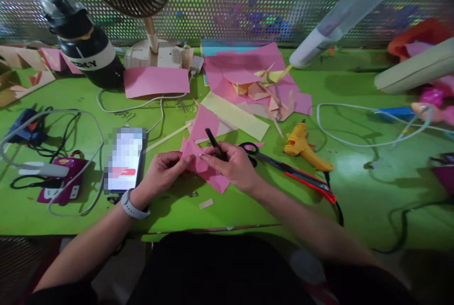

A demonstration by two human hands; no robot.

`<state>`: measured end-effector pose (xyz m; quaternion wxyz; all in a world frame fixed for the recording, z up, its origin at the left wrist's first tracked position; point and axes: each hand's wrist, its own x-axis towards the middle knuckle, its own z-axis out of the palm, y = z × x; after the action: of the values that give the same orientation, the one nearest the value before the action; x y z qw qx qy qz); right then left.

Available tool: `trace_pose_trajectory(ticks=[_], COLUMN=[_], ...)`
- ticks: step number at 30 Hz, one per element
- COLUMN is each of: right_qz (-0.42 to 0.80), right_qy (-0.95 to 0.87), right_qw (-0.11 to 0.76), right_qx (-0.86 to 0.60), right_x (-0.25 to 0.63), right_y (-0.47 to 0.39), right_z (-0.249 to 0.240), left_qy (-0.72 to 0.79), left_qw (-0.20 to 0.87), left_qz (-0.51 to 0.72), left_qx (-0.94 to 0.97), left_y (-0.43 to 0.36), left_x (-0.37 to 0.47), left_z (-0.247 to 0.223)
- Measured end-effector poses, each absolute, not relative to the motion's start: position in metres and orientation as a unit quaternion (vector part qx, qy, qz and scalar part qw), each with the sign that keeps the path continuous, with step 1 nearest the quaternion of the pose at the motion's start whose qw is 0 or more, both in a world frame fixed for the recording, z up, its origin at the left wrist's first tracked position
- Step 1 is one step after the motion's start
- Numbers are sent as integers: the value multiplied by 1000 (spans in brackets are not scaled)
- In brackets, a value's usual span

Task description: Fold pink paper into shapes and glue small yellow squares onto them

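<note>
Left hand (163, 169): pinches edge of pink paper (205, 170), flat on green table (248, 205) centre-front.
Right hand (232, 165): closed round black pen (214, 144), tip up, fingers also on paper.
Nearby: scissors (283, 165) just right of hand; glue gun (305, 146) beyond; phone (125, 159) left; paper pile (248, 82) at back.

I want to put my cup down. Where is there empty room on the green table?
Bare green table lies right of the glue gun, below the white cable. Paper scraps near the fan crowd the middle.
</note>
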<state>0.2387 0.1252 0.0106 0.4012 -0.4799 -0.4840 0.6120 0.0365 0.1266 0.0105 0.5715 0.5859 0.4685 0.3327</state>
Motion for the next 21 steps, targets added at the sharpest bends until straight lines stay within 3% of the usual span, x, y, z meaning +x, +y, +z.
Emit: trace_pose_trajectory(ticks=[5,12,17,21], right_qz=[628,655,625,576], right_qy=[-464,-430,-455,-537], right_qw=[388,378,405,357], right_qx=[-490,-493,-488,-502], right_x=[238,242,236,245], right_y=[125,124,122,125], right_z=[10,7,4,11], left_qy=[460,446,467,488], left_qw=[559,629,650,649], left_qz=[320,318,288,277], left_qx=[611,552,526,515], left_y=[128,127,127,129], left_x=[33,30,36,33], left_z=[11,14,12,10])
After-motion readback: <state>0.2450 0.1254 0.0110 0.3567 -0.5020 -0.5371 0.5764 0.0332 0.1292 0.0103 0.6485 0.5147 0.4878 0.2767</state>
